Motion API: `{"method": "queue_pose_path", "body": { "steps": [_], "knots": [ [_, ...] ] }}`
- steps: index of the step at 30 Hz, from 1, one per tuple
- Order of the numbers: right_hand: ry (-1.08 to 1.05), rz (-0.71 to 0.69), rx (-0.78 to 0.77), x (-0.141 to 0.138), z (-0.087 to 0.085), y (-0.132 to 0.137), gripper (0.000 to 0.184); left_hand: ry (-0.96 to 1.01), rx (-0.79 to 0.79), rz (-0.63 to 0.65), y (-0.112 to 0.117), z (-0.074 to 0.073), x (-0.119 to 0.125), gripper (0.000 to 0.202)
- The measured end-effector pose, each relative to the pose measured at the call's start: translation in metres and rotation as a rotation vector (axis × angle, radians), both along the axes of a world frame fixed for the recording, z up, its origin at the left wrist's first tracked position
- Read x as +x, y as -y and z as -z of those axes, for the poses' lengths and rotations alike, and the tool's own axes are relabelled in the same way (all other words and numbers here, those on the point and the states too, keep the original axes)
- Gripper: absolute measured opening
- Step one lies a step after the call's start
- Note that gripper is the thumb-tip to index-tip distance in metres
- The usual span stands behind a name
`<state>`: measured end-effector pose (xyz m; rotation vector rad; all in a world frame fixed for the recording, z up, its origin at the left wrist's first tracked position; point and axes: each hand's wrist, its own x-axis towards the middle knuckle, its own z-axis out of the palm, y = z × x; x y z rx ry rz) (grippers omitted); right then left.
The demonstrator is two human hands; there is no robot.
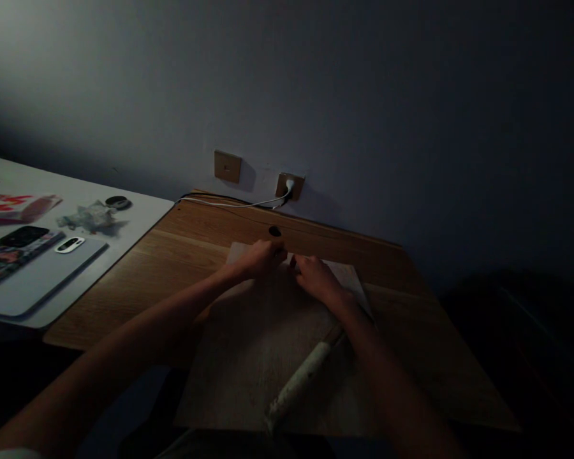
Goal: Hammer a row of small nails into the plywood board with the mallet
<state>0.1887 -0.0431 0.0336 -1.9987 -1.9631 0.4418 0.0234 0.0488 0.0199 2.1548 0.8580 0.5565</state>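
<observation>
Both my hands rest at the far edge of a pale wooden board (249, 357) that lies on a wooden table (182, 255). My left hand (262, 257) is closed in a loose fist near the board's far edge. My right hand (316, 278) is curled beside it, fingers pressed together. What the fingers hold is too small and dark to make out. A flour-dusted rolling pin (302, 377) lies diagonally on the board under my right forearm. A small dark round thing (275, 231) sits just beyond my left hand.
A white table (138, 213) at the left carries a phone (23, 236), a laptop or tablet (43, 274), a patterned case (0, 262), a red and white packet (14, 207) and a small round lid (118, 202). A white charger (289, 185) is plugged into a wall socket, its cable running left.
</observation>
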Motion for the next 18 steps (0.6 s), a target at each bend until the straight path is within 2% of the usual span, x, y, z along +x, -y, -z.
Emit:
{"method": "queue_pose_path", "body": {
  "steps": [2,4,6,9,12,16,18],
  "knots": [
    [0.058,-0.023,-0.006,-0.001,-0.001,0.0,0.012,0.187,-0.411,-0.084,0.006,0.001,0.004,0.024],
    [0.101,-0.033,-0.004,-0.002,0.0,0.0,0.011,0.364,-0.831,-0.117,0.011,0.002,0.005,0.023],
    [0.128,-0.042,0.006,-0.001,0.001,-0.001,0.011,0.476,-1.098,-0.133,0.015,0.003,0.003,0.021],
    [0.139,-0.062,0.042,0.0,-0.001,-0.002,0.015,0.556,-1.199,-0.193,0.019,0.004,0.001,0.026],
    [0.117,-0.074,0.099,-0.003,-0.013,-0.002,0.019,0.621,-1.254,-0.249,0.023,0.003,0.002,0.035],
    [0.04,-0.164,0.113,-0.015,-0.037,-0.001,0.019,0.689,-1.423,-0.211,0.031,0.002,0.006,0.041],
    [0.004,-0.225,0.082,-0.024,-0.048,-0.002,0.018,0.698,-1.425,-0.175,0.034,0.004,0.008,0.038]
  ]
}}
